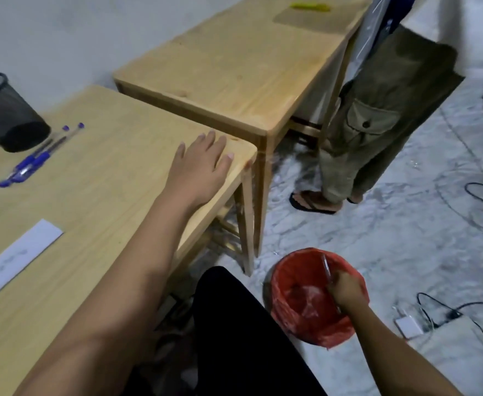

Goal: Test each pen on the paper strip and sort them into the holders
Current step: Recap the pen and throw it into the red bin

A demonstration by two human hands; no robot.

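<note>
My left hand (203, 164) lies flat and open on the right corner of the wooden table (105, 178), holding nothing. My right hand (346, 290) is down by the floor over a red-lined bin (297, 304), fingers closed on a clear pen (328, 270) that points up over the bin's opening. Two blue pens (38, 157) lie on the table beside a black mesh holder (4, 115) at the far left. The white paper strip (14, 260), with faint scribbles, lies near the table's left front.
A second wooden table (243, 70) stands behind, with a yellow object (310, 6) at its far end. Another person's legs in olive trousers (360, 132) stand to its right. Cables and a white charger (407, 327) lie on the marbled floor.
</note>
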